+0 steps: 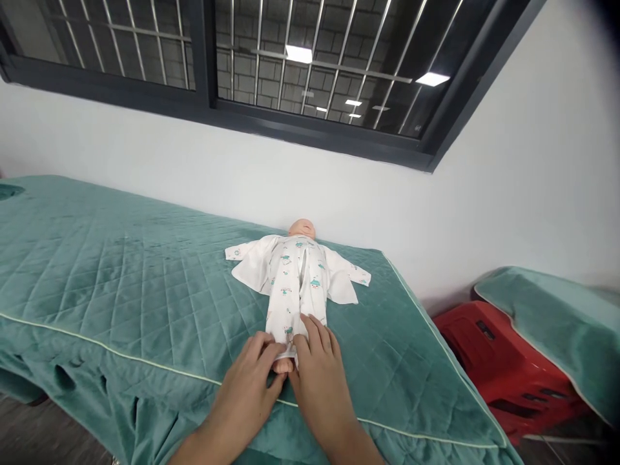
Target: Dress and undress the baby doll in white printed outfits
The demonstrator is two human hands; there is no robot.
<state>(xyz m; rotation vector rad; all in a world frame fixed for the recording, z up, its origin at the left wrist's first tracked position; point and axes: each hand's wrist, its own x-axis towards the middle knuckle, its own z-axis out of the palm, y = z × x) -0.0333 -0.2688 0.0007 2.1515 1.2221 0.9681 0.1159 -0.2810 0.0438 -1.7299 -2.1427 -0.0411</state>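
A baby doll (302,228) lies on its back, its head towards the wall. It wears a white printed top (343,284) with the sleeves spread out and the front flaps folded to the sides. White printed trousers (285,284) lie along its body and legs. Near the bed's front edge, a doll foot (283,366) sticks out of one trouser cuff. My left hand (252,373) pinches that cuff from the left. From the right, my right hand (320,369) is closed on the same trouser leg, its fingers partly covering the other leg. The second foot is hidden.
A green quilted cover (145,284) with pale piping drapes over the bed. Beyond it stand a white wall (194,174) and a dark-framed window (310,132) with bars. To the right, a red plastic stool (513,368) sits partly under another green cover (566,323).
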